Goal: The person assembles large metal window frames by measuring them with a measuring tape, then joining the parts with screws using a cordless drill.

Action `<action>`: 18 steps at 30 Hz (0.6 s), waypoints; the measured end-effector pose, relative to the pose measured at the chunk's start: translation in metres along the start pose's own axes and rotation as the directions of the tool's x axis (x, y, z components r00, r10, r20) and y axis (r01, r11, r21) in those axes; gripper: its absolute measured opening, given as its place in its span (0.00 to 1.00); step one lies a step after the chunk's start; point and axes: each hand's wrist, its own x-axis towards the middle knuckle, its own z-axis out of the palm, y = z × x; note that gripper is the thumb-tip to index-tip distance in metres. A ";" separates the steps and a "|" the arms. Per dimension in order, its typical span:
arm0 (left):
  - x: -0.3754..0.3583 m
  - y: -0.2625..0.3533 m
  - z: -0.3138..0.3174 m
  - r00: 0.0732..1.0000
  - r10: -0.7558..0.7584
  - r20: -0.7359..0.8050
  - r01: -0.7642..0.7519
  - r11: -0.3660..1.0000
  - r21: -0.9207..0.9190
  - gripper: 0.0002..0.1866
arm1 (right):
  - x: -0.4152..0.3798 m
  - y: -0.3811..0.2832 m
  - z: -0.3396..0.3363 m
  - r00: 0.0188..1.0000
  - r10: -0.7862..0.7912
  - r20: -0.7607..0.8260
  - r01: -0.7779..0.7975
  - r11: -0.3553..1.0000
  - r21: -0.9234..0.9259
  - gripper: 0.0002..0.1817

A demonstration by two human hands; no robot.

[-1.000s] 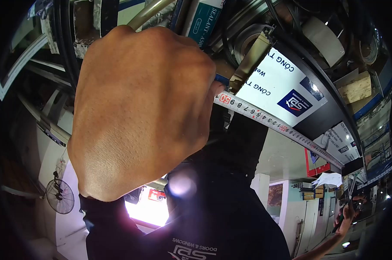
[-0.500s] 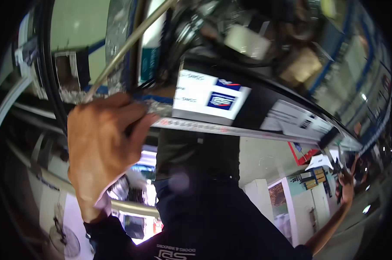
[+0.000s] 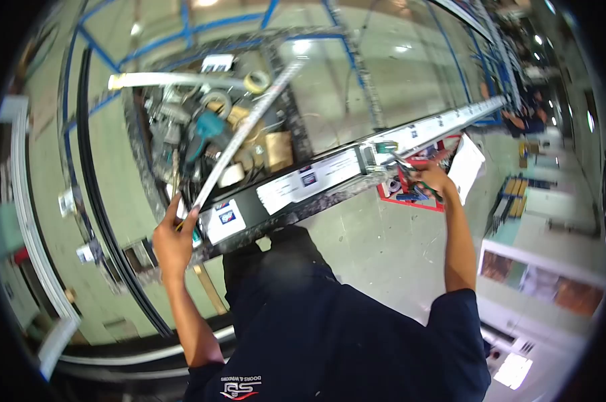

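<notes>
My left hand [image 3: 171,242] is closed around the lower end of a long, pale ruler [image 3: 249,127] with markings. The ruler slants up and away over a pile of tools. Beside this hand lies the near end of a long black profile [image 3: 252,209] with white printed labels [image 3: 308,179]. Farther right, my right hand [image 3: 431,179] is wrapped round a pair of pliers [image 3: 410,166]. Their jaws point left, close to a clear and green piece [image 3: 385,147] on the profile. My palm hides part of the handles.
Behind the profile, a tray of tools holds a teal power tool [image 3: 209,130] and a tape roll [image 3: 256,82]. A red-edged bin [image 3: 410,203] stands below my right hand. Black bars [image 3: 92,167] run along the left. Another person [image 3: 530,120] is at far right.
The view has pulled back and turned. The ruler, which lay along the profile, now slants away across the tools. The pliers are now beside the profile.
</notes>
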 end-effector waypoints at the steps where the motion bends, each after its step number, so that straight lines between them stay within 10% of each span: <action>1: 0.019 0.004 0.021 0.996 0.080 -0.036 -0.081 0.997 -0.017 0.35 | 0.008 0.015 0.006 0.995 -0.089 -0.036 0.088 0.996 -0.026 0.18; 7: 0.115 0.047 0.141 0.946 0.323 -0.037 -0.311 0.932 0.188 0.52 | 0.030 0.068 0.054 0.956 -0.173 -0.238 0.217 0.961 0.173 0.16; 9: 0.114 0.066 0.145 0.966 0.208 0.153 -0.247 0.919 0.308 0.42 | 0.048 0.094 0.086 0.871 -0.285 -0.401 0.374 0.913 0.164 0.13; 10: 0.176 -0.013 0.195 0.774 0.482 0.410 -0.633 0.599 0.490 0.30 | 0.075 0.114 0.106 0.735 -0.449 -0.508 0.498 0.866 -0.044 0.14; 13: 0.134 0.071 0.172 0.913 0.256 0.316 -0.350 0.891 0.289 0.39 | 0.034 0.106 0.156 0.598 -0.182 -0.780 0.449 0.883 0.138 0.24; 14: 0.176 0.028 0.213 0.771 0.631 0.087 -0.633 0.742 0.223 0.48 | 0.010 0.092 0.177 0.519 -0.060 -0.853 0.439 0.875 0.205 0.27; 15: 0.181 0.036 0.216 0.778 0.607 0.163 -0.614 0.679 0.402 0.47 | 0.005 0.088 0.197 0.557 0.016 -0.830 0.559 0.732 0.390 0.29; 17: 0.222 0.008 0.234 0.451 0.870 0.200 -0.765 0.261 0.588 0.45 | -0.046 0.063 0.233 0.473 0.127 -0.872 0.619 0.657 0.432 0.25; 18: 0.226 0.011 0.237 0.441 0.877 0.193 -0.770 0.259 0.583 0.46 | -0.087 0.053 0.227 0.598 0.160 -0.786 0.596 0.566 0.569 0.23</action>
